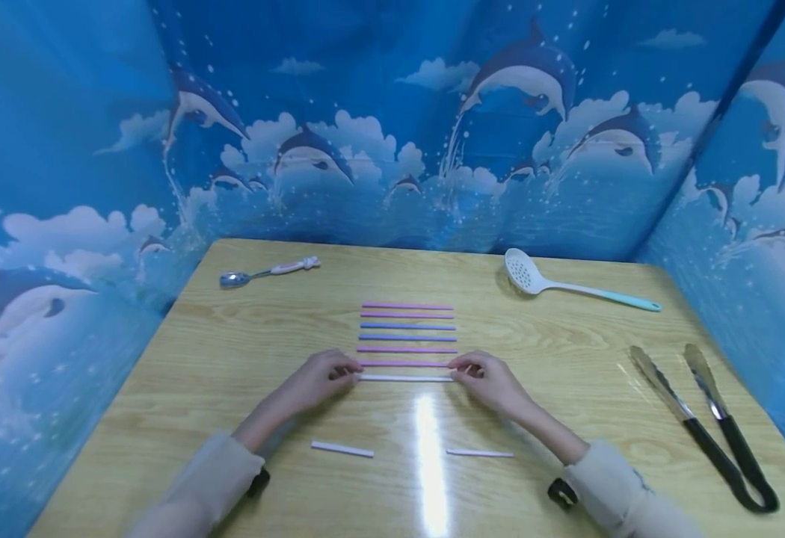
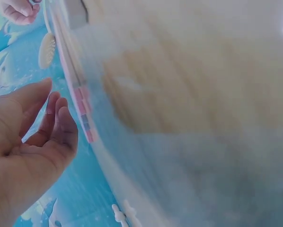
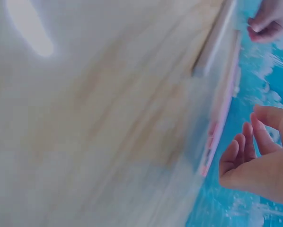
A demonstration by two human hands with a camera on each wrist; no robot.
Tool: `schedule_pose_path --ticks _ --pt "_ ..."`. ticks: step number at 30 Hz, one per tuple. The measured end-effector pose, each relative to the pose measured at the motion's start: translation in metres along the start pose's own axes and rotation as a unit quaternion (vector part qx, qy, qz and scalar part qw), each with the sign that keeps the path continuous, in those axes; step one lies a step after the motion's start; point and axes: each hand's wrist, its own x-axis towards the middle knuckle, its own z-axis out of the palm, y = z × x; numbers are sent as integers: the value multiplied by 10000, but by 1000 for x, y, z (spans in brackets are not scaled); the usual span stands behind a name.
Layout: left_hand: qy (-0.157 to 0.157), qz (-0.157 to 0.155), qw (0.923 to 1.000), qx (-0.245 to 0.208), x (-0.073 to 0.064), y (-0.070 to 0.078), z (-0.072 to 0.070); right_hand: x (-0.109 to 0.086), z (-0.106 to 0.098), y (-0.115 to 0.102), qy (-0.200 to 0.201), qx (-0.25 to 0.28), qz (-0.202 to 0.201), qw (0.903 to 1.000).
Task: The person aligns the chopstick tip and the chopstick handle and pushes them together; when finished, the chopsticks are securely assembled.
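Observation:
A long thin white stick lies on the table in front of a row of parallel pink sticks and blue sticks. My left hand is at its left end, fingers bent. In the left wrist view, a gap shows between that hand's thumb and fingers. At the stick's right end is my right hand, its thumb and forefinger nearly meeting. Nothing shows between the right fingertips in the right wrist view. Whether either hand touches the stick is unclear.
Two short white sticks, one on the left and one on the right, lie nearer me. A spoon rests back left, a slotted skimmer back right. Metal tongs lie at the right. A dolphin-print curtain surrounds the table.

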Motion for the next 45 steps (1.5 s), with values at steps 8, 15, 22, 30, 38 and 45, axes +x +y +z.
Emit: schedule_pose_path --ticks 8,15,22,30,38,45 --pt "-239 43 9995 -203 -23 12 4 -26 -9 -6 -223 567 35 9981" --pt "-1025 -151 9922 -695 -38 16 10 -50 -13 -2 -898 354 37 9953" --pt "-1260 -219 9890 -740 -46 17 11 -63 -14 5 -1512 113 -137 9883" --pt "-1428 -10 9865 -804 -47 14 10 -66 -11 10 -1644 -3 -322 9859" --pt "-1498 37 9862 -701 -47 12 12 -66 -11 10 -1771 9 -486 9830" --pt "-1555 35 9858 -636 -48 13 13 -67 -11 11 -1796 -37 -488 9825"
